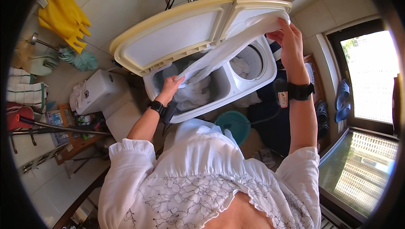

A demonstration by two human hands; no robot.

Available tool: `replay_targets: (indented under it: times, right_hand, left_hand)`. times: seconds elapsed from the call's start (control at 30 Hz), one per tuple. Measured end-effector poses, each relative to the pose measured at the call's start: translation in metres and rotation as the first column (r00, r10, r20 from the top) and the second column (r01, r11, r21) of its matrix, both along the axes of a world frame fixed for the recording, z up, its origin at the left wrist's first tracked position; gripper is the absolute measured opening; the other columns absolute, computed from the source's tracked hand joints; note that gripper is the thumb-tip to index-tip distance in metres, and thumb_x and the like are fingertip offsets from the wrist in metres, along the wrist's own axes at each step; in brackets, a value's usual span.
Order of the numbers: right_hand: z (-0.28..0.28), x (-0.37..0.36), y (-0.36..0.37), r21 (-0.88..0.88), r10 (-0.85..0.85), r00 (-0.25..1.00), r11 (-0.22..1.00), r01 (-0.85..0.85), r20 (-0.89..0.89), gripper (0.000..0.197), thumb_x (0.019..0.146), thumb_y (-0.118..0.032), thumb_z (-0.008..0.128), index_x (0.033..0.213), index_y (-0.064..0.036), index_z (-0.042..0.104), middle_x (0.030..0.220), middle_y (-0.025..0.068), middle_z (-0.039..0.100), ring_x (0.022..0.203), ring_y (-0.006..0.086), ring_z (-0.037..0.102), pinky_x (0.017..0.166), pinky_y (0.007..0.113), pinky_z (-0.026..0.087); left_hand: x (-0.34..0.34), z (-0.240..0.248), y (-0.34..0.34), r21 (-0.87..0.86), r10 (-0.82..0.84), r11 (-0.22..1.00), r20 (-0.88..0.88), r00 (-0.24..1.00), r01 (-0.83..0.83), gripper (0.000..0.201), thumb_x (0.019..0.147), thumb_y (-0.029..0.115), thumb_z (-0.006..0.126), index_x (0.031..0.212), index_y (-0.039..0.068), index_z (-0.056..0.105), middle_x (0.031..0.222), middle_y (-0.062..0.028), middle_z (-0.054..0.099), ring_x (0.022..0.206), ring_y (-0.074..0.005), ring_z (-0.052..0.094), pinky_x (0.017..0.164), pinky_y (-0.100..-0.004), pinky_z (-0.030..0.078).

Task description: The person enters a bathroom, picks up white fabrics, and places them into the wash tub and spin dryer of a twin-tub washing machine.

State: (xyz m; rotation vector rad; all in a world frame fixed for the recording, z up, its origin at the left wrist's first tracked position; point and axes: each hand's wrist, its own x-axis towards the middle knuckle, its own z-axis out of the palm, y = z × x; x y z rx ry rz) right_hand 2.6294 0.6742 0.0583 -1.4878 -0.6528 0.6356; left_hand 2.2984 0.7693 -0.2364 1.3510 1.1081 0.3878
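A long white cloth (228,48) is stretched slantwise above a twin-tub washing machine (202,110). Its lower left end is pinched in my left hand (169,89), over the large tub. Higher up, near the raised right lid, my right hand (289,39) grips the other end. More white laundry (194,96) lies bunched in the large tub. In the round spin tub (257,62) on the right sits another white bundle (239,66). Both lids, a wide left one (168,37) and a narrower right one, stand up behind the tubs.
A teal basin (233,127) is on the floor in front of the machine. Yellow rubber gloves (63,14) hang on the left wall above a toilet cistern (101,90). At the right, blue slippers (342,100) hang beside a bright window (373,77).
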Motion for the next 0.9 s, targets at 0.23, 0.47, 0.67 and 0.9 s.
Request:
replay_targets:
  times: [0.23,0.47,0.67,0.9]
  right_hand:
    - [-0.029,0.056,-0.032,0.02,-0.024,0.999,1.0,0.025,-0.046,0.037,0.096,-0.031,0.056,0.116,0.0005,0.06,0.104,0.0107,0.067,0.09,0.0199,0.066,0.084,0.032,0.053]
    - [-0.07,0.031,-0.039,0.006,0.125,0.992,0.992,-0.125,0.024,0.031,0.094,-0.024,0.059,0.107,0.0039,0.062,0.095,0.0087,0.068,0.083,0.0166,0.065,0.079,0.028,0.051]
    - [-0.19,-0.06,-0.008,-0.544,0.606,0.61,0.777,-0.317,0.511,0.046,0.071,-0.032,0.08,0.099,0.0009,0.063,0.097,0.0193,0.066,0.087,0.0298,0.065,0.074,0.04,0.053]
    - [-0.306,-0.169,0.009,-0.368,0.607,0.54,0.79,-0.491,0.582,0.049,0.071,-0.039,0.076,0.101,-0.0017,0.064,0.107,0.0203,0.065,0.097,0.0383,0.06,0.085,0.045,0.048]
  left_hand:
    - [-0.003,0.092,0.014,-0.08,0.176,0.984,0.26,0.949,-0.161,0.022,0.081,0.017,0.069,0.085,-0.004,0.069,0.072,0.001,0.06,0.062,-0.0076,0.048,0.054,-0.0257,0.036]
    - [0.012,0.224,-0.005,0.085,0.071,0.991,0.33,0.941,-0.105,0.015,0.084,0.014,0.064,0.076,0.001,0.067,0.068,-0.0005,0.058,0.059,-0.0094,0.052,0.055,-0.0261,0.039]
    - [0.034,0.194,0.013,-0.175,0.211,0.973,0.383,0.9,-0.153,0.011,0.084,0.013,0.065,0.078,0.004,0.066,0.066,-0.0008,0.057,0.057,-0.0121,0.054,0.047,-0.0273,0.039]
    - [0.048,0.127,0.002,-0.45,0.525,0.798,0.193,0.829,-0.401,0.018,0.075,0.015,0.072,0.085,0.002,0.065,0.079,-0.0054,0.061,0.064,-0.0175,0.055,0.049,-0.0309,0.04]
